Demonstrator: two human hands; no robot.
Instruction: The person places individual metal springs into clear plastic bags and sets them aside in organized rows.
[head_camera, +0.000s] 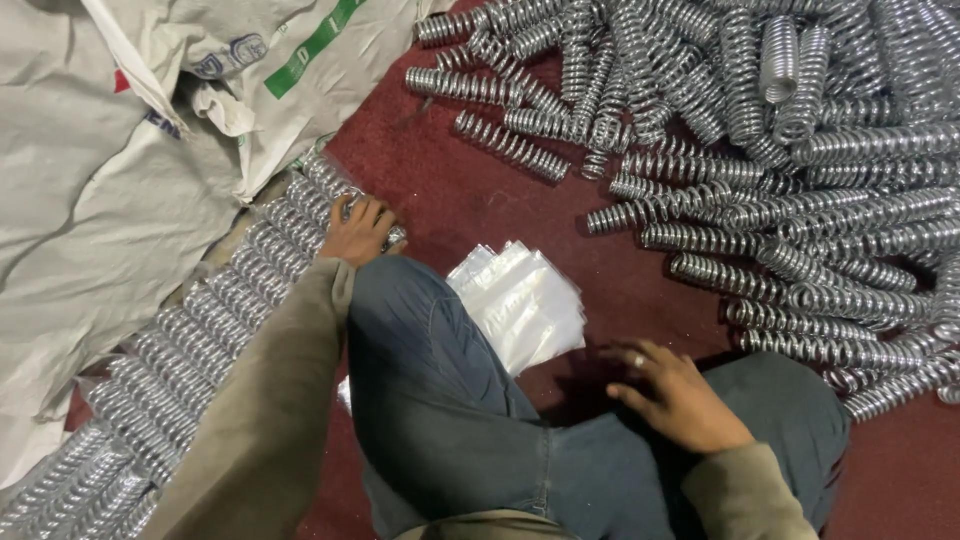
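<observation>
My left hand (358, 228) reaches forward over my knee and rests on a bagged metal spring (392, 236) at the end of a row of bagged springs (215, 310) laid side by side along the left. My right hand (678, 398) hovers with fingers spread above my right thigh, holding nothing. It is just right of a stack of clear plastic bags (520, 300) lying on the dark red floor (470, 195). A big loose pile of shiny coil springs (780, 170) covers the upper right.
Crumpled white woven sacks (110, 170) with printed markings lie at the left, behind the row of bagged springs. My bent legs in blue jeans (450, 420) fill the lower middle.
</observation>
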